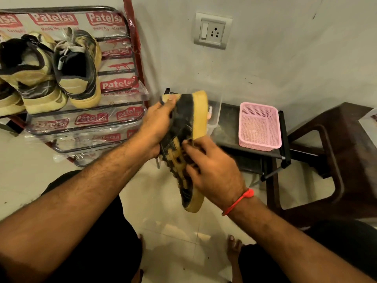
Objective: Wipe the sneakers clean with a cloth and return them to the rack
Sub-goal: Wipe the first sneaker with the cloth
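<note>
Pale tiled floor (179, 237), grey wall behind with a switch-and-socket plate (212, 30). Nearest the camera, dark-clothed knees and bare toes are seen at the bottom edge. Both forearms are stretched forward and converge at mid-frame. A red thread (238, 201) is tied round the right wrist. One sneaker (183, 139) is held in the air between the hands, on its side, yellow sole turned right. The right hand (212, 170) is laid over the shoe's side, fingers curled against the upper; a cloth cannot be made out under it. The left hand (157, 123) is clamped on the far end of the shoe, thumb on top. Beyond, right: a low black stand (283, 137) carrying a pink mesh basket (259, 127), a brown plastic stool (326, 152) beside it. Far left: the metal rack (130, 64), plastic-wrapped, with several more sneakers (77, 68) parked on its upper tier.
</note>
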### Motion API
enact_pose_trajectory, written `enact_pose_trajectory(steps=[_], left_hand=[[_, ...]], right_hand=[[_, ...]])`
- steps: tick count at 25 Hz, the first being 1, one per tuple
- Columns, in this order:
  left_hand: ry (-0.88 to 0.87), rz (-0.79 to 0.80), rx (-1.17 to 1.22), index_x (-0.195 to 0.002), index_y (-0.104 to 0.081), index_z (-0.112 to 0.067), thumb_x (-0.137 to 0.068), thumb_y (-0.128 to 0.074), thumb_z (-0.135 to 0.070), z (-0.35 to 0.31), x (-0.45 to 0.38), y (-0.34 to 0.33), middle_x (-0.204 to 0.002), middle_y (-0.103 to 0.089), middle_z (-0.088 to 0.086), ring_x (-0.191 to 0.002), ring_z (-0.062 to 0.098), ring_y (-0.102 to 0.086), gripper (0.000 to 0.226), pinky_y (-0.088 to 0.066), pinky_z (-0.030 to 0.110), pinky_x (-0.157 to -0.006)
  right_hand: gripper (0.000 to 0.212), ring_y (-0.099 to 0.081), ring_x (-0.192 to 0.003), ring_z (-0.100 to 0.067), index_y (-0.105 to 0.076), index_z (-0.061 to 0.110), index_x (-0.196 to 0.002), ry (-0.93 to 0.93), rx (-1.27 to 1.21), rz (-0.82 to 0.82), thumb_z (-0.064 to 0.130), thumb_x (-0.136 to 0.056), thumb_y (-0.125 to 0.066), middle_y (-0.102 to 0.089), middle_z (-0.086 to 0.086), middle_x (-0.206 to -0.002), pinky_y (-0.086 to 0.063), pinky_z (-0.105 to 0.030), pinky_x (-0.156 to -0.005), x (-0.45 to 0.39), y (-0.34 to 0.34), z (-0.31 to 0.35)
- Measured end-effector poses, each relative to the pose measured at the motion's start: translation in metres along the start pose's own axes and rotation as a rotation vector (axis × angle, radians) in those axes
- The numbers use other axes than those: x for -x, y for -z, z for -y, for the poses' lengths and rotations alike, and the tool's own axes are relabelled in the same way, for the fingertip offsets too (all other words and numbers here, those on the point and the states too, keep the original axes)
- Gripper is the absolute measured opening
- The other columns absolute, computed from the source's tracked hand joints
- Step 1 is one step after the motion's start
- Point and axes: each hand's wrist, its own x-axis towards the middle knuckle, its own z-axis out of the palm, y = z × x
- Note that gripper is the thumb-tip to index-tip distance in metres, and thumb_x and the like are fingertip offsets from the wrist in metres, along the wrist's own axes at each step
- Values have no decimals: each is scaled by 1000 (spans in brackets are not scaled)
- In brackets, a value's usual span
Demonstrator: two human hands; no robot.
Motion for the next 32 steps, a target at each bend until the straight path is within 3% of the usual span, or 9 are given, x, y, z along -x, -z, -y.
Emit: enact_pose_trajectory(steps=[6, 8, 12, 14, 18, 21, 23, 28, 32], left_hand=[[80, -115, 128, -113, -65, -15, -107, -47, -39, -9, -6, 16, -61, -73, -6, -51, 8, -69, 30, -55, 22, -46], [109, -84, 91, -112, -65, -15, -107, -47, -42, -10, -6, 17, -62, -73, -5, -53, 9, -70, 32, -54, 22, -46], [140, 91, -104, -115, -65, -16, -106, -45, -48, 2, 0, 4, -89, -73, 3, -79, 18, -71, 39, -56, 31, -69], [132, 110, -104, -115, -65, -15, -106, -45, -47, 6, 0, -2, -88, -75, 3, -75, 17, -73, 39, -57, 28, -62], [146, 2, -75, -122, -64, -14, -105, -47, -50, 3, -11, 6, -99, -76, 8, -82, 20, -74, 43, -55, 30, -63], [184, -43, -30, -119, -65, -15, -105, -48, -47, 0, -13, 15, -88, -74, 4, -61, 12, -73, 39, -53, 21, -48], [211, -27, -36, -115, -66, -15, -104, -51, -47, 2, -10, 13, -86, -74, 4, -61, 13, -73, 37, -54, 22, -49], [228, 108, -102, -121, -65, -14, -99, -57, -52, 18, -4, -4, -107, -74, 10, -95, 26, -72, 44, -60, 42, -87], [257, 57, -29, -115, -65, -12, -102, -56, -46, 14, -7, -4, -85, -73, 5, -64, 15, -71, 37, -56, 26, -54]], right_hand=[[35, -69, -88, -31, -71, 13, -117, 57, -102, 179, 32, -87, -69, -64, -10, -110, -62, -40, -56, 8, -11, 1], [39, -68, -93, -30, -70, 14, -120, 70, -107, 155, 35, -89, -60, -64, -10, -113, -63, -39, -61, 7, -7, -4], [43, -64, -95, -27, -68, 10, -125, -38, -128, -68, 33, -91, -53, -63, -14, -112, -61, -40, -76, -10, 9, -29], [39, -64, -97, -29, -68, 7, -123, -90, -135, -123, 26, -91, -58, -63, -15, -112, -61, -41, -79, -15, 12, -36], [39, -65, -99, -27, -68, 9, -123, 34, -232, 136, 24, -87, -64, -63, -10, -114, -61, -44, -79, -2, -2, -22], [41, -64, -99, -22, -68, 15, -124, 172, -243, 424, 36, -91, -55, -62, -4, -116, -61, -42, -77, 1, -5, -19], [42, -64, -98, -21, -67, 17, -125, 191, -215, 354, 37, -91, -52, -62, -3, -116, -61, -40, -75, -3, -2, -20], [36, -63, -96, -24, -67, 7, -120, 46, -212, -25, 25, -90, -59, -63, -12, -109, -60, -40, -78, -18, 7, -34], [28, -62, -85, -23, -73, 12, -109, 368, -104, 258, 26, -84, -70, -60, -10, -104, -58, -31, -60, 5, -12, -4]])
